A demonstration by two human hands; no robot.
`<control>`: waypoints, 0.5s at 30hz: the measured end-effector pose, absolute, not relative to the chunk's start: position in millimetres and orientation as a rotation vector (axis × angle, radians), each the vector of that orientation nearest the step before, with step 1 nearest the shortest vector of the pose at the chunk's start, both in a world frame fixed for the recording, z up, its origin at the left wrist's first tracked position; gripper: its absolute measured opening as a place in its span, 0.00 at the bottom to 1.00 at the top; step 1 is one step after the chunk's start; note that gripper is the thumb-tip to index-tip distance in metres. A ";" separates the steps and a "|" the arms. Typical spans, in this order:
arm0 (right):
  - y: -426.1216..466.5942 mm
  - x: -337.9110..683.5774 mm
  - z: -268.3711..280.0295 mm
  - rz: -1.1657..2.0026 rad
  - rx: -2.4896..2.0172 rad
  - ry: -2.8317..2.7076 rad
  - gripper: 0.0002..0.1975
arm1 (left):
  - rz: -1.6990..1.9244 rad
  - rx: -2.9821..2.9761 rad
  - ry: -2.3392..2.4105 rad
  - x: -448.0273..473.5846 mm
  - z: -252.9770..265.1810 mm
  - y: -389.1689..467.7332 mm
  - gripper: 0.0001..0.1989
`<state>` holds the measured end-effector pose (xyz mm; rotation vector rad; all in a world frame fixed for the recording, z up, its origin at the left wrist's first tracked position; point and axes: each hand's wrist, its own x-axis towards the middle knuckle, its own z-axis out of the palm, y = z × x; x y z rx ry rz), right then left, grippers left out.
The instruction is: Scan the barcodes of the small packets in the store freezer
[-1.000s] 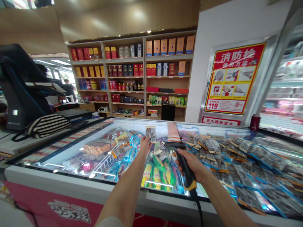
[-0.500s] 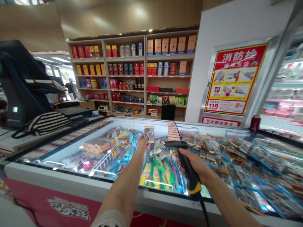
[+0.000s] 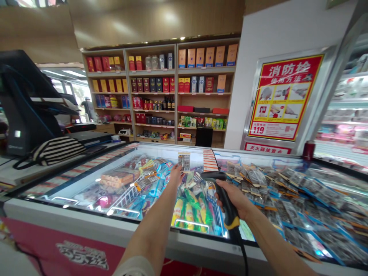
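My left hand (image 3: 176,173) reaches out over the glass-topped freezer (image 3: 94,212), its fingers closed on the edge of a small flat packet (image 3: 185,161) with a dark body and pale ends. The packet is held upright. In my right hand (image 3: 235,197) is a black barcode scanner (image 3: 228,203) with a yellow band at its base, its head pointing left toward the packet. A black cable hangs from its handle. Heaped on the right part of the freezer top lie many similar packets (image 3: 299,203).
Green and yellow ice-cream packs (image 3: 189,211) show in the freezer below my hands. At the left stand a dark checkout screen (image 3: 25,103) and a striped pouch (image 3: 57,149). Shelves of boxed goods (image 3: 152,86) line the back wall, beside a red fire-hydrant poster (image 3: 284,99).
My left hand has shifted slightly to the right with the packet, nearer the scanner's head. My right hand and the scanner have barely moved.
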<state>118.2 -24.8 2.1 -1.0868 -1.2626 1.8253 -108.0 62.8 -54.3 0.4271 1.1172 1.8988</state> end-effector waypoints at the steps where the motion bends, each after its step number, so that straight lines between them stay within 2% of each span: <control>1: -25.2 118.6 1.3 1.834 -1.069 -1.275 0.12 | 1.901 0.431 1.118 -107.5 -54.1 63.0 0.14; 10: -25.0 116.3 1.7 1.794 -1.057 -1.227 0.11 | 1.877 0.469 1.185 -107.5 -57.5 61.4 0.13; 15: -6.9 135.3 6.4 1.516 -1.100 -1.269 0.13 | 1.821 0.550 1.217 -84.8 -62.9 67.9 0.13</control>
